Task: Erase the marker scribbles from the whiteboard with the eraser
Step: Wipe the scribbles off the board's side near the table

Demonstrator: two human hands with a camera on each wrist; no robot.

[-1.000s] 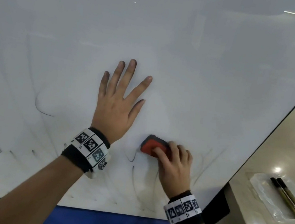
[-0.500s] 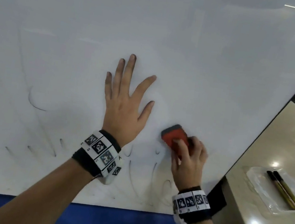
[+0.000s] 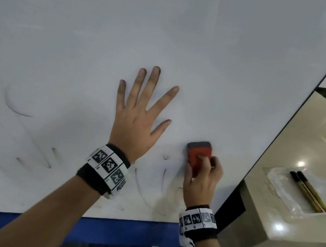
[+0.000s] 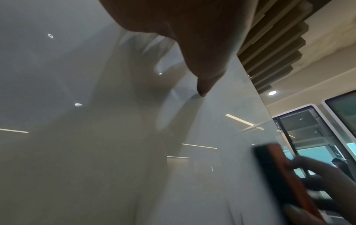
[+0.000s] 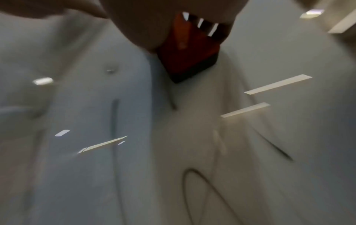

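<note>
A large whiteboard [image 3: 169,40] fills the head view. Faint black marker scribbles [image 3: 162,177] run along its lower part, and a curved stroke [image 3: 16,110] sits at the left. My left hand [image 3: 137,119] lies flat on the board with fingers spread. To its right, my right hand [image 3: 202,177] grips a red eraser with a dark felt edge [image 3: 198,155] and presses it on the board. In the right wrist view the eraser [image 5: 188,50] is blurred above dark strokes [image 5: 114,121]. The left wrist view shows the eraser [image 4: 279,175] edge-on against the board.
A beige counter [image 3: 313,134] stands right of the board. On it a clear plastic tray [image 3: 275,181] holds two markers [image 3: 307,191]. A blue strip [image 3: 101,229] runs under the board's lower edge.
My right hand has slid the eraser to the right and slightly upward across the board. The left hand stays flat on the board.
</note>
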